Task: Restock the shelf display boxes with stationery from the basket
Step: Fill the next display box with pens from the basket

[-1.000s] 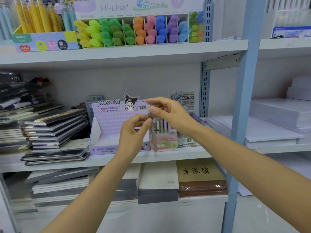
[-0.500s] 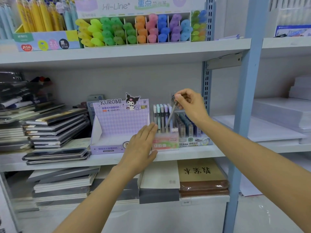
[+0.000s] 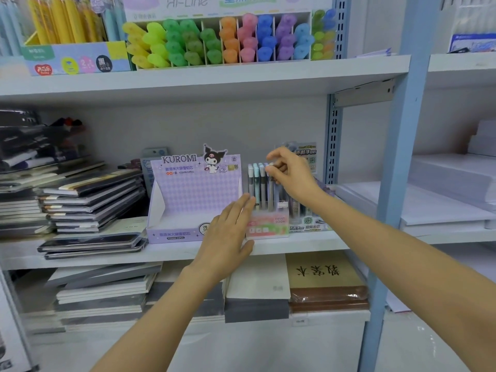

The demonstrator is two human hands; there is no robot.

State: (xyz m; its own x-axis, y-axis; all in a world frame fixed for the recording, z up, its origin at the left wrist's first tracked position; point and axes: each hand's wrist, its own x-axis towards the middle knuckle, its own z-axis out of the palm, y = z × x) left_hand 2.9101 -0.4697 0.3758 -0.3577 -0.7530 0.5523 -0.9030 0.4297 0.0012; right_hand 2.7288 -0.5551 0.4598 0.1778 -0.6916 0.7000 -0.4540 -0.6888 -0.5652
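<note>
I'm pressing my left hand (image 3: 228, 232), fingers straight, against the pink display box (image 3: 268, 227) at centre frame so it isn't sliding, while my right hand (image 3: 291, 177) is pinching the top of a pen (image 3: 271, 191) standing in its row. The pinch itself is blurring, and the basket is sitting out of frame.

Right of the matt printed-card Kuromi box (image 3: 193, 194), the pen (image 3: 271, 190) in my fingers (image 3: 276, 158) looks smooth plastic, its display box (image 3: 268, 226) glossy; the shelf (image 3: 308, 244) beneath, smooth painted metal.
</note>
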